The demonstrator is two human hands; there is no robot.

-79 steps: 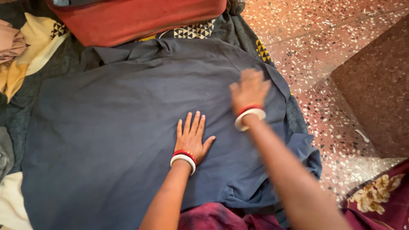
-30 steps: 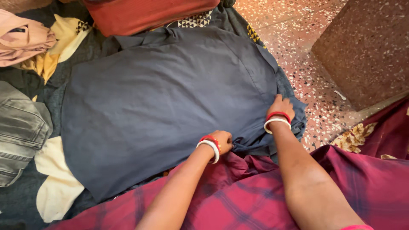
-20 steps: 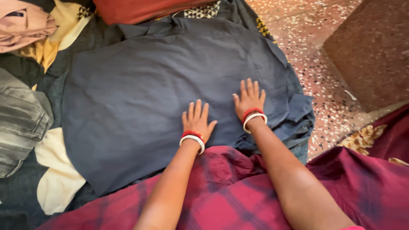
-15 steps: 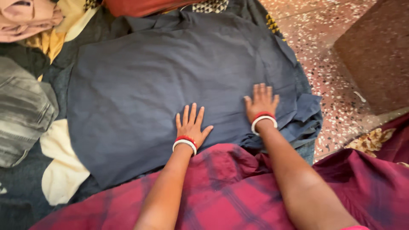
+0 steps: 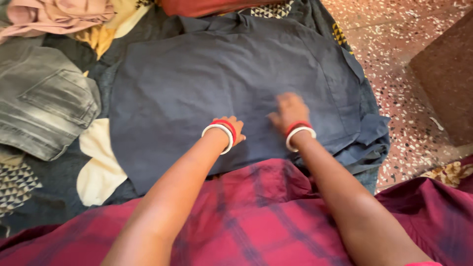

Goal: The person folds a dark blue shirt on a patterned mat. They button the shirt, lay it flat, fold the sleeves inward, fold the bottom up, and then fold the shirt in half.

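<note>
A dark blue shirt (image 5: pixel 221 74) lies spread flat on a patterned sheet on the floor. My left hand (image 5: pixel 237 130) rests on its lower part, mostly hidden behind my wrist and its red and white bangles, so its fingers do not show. My right hand (image 5: pixel 288 110) is blurred with motion and lies palm down on the shirt just to the right, holding nothing. The shirt's right sleeve (image 5: pixel 369 140) is bunched at the edge near the floor. My maroon checked garment (image 5: pixel 256 216) covers the foreground.
Folded grey jeans (image 5: pixel 47 103) lie at the left, with pink cloth (image 5: pixel 64 12) and yellow cloth (image 5: pixel 106 34) behind them. A red cushion (image 5: pixel 207 6) sits at the top. Speckled terrazzo floor (image 5: pixel 394 64) and a brown block (image 5: pixel 446 83) are at the right.
Both hands went from gripping the shirt's lower hem to lying flat on it and sliding across. The view has shifted left, bringing the jeans further in. My right hand is now blurred.
</note>
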